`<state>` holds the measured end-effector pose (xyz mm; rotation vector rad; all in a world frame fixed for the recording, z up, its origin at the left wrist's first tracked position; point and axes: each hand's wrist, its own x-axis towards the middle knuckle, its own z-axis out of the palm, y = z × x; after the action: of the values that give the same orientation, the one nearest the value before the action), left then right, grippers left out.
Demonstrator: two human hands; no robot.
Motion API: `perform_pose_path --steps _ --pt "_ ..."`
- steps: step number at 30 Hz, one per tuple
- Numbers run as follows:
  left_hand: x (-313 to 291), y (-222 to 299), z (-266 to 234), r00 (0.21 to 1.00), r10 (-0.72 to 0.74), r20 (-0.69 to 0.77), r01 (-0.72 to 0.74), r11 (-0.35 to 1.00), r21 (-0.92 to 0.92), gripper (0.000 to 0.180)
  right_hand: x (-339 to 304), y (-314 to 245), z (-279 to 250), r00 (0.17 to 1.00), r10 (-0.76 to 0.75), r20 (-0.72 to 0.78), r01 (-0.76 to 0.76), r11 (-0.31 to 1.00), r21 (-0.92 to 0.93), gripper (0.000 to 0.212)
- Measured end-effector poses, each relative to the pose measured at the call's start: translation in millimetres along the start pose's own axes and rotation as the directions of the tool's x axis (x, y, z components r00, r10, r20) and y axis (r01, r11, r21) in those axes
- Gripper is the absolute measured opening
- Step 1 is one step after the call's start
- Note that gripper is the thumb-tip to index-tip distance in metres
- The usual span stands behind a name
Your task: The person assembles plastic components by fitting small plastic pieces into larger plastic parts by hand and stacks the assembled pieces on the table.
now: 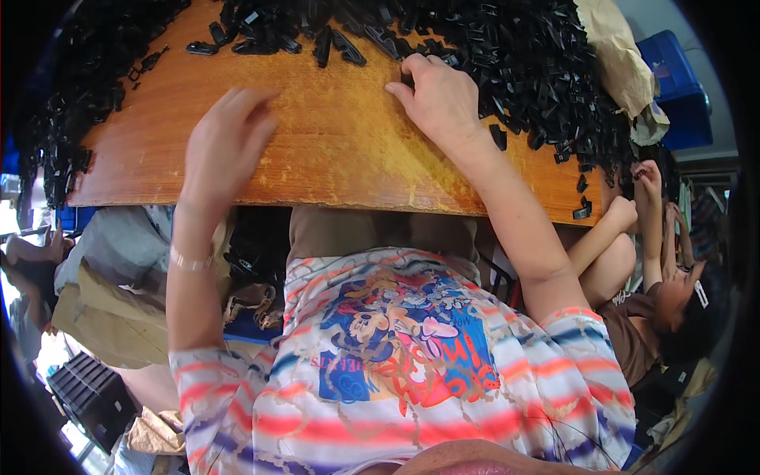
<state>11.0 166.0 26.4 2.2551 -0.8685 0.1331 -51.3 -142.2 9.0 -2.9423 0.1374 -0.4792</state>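
Over the left part of the wooden table (332, 142), my left hand (226, 142) is raised and smeared by motion. Its fingers and thumb point right, look apart, and hold nothing that I can see. My right hand (439, 95) is at the near edge of the heap of black plastic clips (530, 63). Its fingers are curled, with a dark bit of a clip showing between thumb and forefinger; most of that piece is hidden. Just left of these fingertips lie a few loose black clips (348, 49).
More black clips (67, 95) are heaped along the table's left side. A brown paper bag (617, 55) and a blue bin (677, 87) stand at the far right. Another person's hand (623, 212) is by the right table edge. A black crate (91, 396) sits low on the left.
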Motion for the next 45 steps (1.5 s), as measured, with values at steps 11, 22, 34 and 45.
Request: perform_pose_path --steps 11,22,34,45 --pt "119 -5 78 0.986 -0.167 -0.023 0.164 0.919 0.358 0.035 -45 -2 3 0.989 -0.145 -0.032 0.146 0.916 0.373 0.014" --pt "47 21 68 0.997 -0.082 -0.003 0.082 0.992 0.1 0.025 -51 -9 3 0.998 -0.05 0.023 0.032 0.865 0.501 0.018" --pt "27 11 57 0.968 0.251 0.02 -0.249 0.939 0.237 0.026 -59 -19 -31 0.986 -0.074 0.149 0.043 0.978 0.203 0.023" --pt "-22 4 45 0.996 0.04 -0.079 -0.037 0.998 0.041 0.025 -38 -42 5 0.981 -0.186 -0.06 0.186 0.8 0.57 0.029"
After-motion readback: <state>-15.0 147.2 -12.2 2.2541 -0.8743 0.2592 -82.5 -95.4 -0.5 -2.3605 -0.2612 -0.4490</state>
